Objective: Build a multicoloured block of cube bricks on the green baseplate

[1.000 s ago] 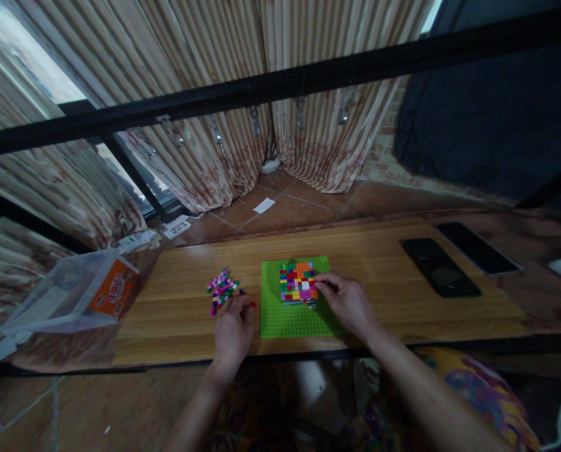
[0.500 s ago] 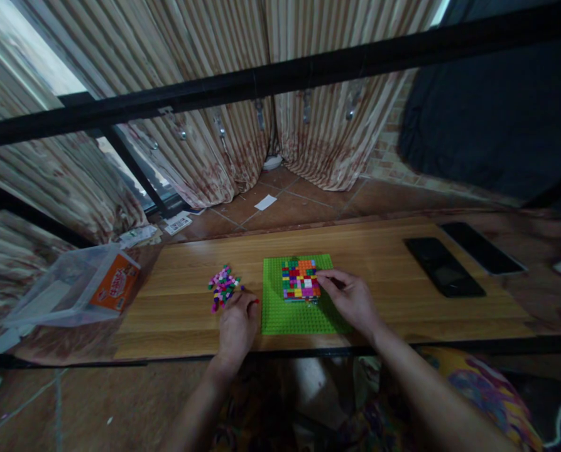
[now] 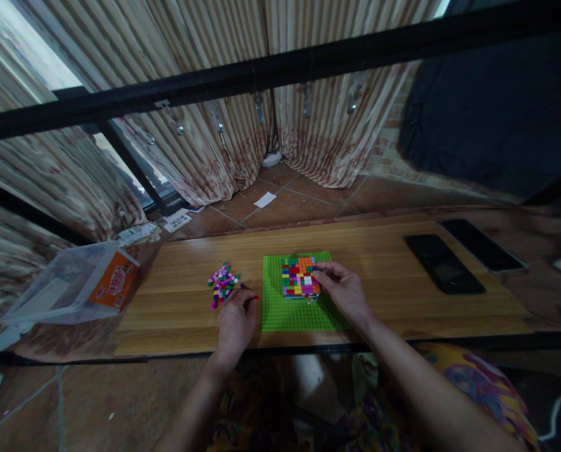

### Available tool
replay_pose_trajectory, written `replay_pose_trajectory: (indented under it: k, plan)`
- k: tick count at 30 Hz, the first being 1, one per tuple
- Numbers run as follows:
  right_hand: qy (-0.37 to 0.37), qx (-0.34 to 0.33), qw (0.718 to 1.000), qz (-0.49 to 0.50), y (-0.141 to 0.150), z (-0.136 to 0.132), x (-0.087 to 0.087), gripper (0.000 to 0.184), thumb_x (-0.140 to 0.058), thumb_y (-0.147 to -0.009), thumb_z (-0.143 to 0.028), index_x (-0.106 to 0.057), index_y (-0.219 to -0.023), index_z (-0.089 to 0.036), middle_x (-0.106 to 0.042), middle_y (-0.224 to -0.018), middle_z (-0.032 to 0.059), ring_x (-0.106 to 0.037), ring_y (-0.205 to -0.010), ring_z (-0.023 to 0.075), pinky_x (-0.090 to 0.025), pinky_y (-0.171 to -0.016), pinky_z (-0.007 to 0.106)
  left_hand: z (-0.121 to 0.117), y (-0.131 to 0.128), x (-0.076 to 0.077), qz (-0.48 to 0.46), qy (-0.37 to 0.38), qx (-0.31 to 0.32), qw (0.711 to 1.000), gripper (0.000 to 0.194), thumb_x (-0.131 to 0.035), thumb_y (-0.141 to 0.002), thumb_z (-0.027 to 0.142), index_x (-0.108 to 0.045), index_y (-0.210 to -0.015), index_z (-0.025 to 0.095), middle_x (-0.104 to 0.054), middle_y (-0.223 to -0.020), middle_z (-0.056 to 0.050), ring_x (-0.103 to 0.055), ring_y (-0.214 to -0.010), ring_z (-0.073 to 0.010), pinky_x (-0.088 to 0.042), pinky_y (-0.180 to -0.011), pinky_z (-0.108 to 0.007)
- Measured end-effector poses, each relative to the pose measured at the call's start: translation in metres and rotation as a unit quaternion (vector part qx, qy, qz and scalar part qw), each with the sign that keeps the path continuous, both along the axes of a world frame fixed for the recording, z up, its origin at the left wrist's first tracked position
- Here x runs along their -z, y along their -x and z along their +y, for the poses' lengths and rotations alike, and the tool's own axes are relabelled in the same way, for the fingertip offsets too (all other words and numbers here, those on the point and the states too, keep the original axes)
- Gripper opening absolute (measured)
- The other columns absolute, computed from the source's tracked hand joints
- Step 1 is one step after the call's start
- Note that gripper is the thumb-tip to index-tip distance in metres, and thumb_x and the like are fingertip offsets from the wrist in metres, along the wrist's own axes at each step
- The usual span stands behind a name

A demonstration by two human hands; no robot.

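A block of many-coloured toy bricks (image 3: 300, 279) stands on a green studded baseplate (image 3: 284, 317). My right hand (image 3: 346, 294) is at the block's right edge, thumb and fingertips drawn together against it. Whatever lies between those fingertips is too small to make out. Left of the baseplate, my left hand (image 3: 237, 319) rests low over the wood with its fingers pinched. A small red brick (image 3: 256, 297) shows at its fingertips. Just beyond that hand lies a loose pile of small bricks (image 3: 222, 279), mostly pink, purple and green.
The wooden table (image 3: 176, 320) carries two dark phones, a nearer one (image 3: 445, 263) and a farther one (image 3: 482, 243), at the right. A clear plastic box (image 3: 58, 285) with an orange label stands off the left end. A black rail (image 3: 242, 75) crosses before the curtains.
My right hand's fingertips have shifted slightly down and nearer along the block's right edge. The left hand stays nearly still with the red brick. The whole view has tilted slightly.
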State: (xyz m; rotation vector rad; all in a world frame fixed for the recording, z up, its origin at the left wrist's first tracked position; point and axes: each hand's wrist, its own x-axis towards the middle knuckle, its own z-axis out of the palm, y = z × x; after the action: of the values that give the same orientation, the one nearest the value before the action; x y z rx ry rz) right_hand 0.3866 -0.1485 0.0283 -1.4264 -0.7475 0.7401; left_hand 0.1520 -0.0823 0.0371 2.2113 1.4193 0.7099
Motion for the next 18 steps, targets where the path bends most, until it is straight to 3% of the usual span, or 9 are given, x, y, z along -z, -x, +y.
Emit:
replay_pose_trajectory:
  k: [11,18]
  plan:
    - [0.017,0.007,0.998,0.068,0.006,0.003,-0.009,0.041,-0.078,-0.060,-0.051,-0.072,-0.079,-0.015,-0.064,-0.060,0.0006,-0.047,-0.047,0.0096,-0.038,-0.043,0.023,0.001,-0.003,-0.002,-0.071,0.064,-0.006,0.995,0.014,-0.054,-0.080,0.019,-0.068,-0.080,0.019,-0.068,-0.084,-0.003,-0.063,-0.079,-0.0149,-0.050,-0.077,-0.029]
    - [0.013,0.003,0.999,0.045,0.005,0.004,-0.005,0.040,-0.075,-0.064,-0.054,-0.072,-0.074,-0.015,-0.065,-0.059,0.0014,-0.049,-0.048,0.0103,-0.037,-0.044,0.023,0.000,-0.012,-0.007,-0.137,0.089,-0.001,0.987,0.012,-0.057,-0.079,0.023,-0.068,-0.082,0.019,-0.068,-0.080,-0.001,-0.063,-0.074,-0.0140,-0.050,-0.071,-0.027]
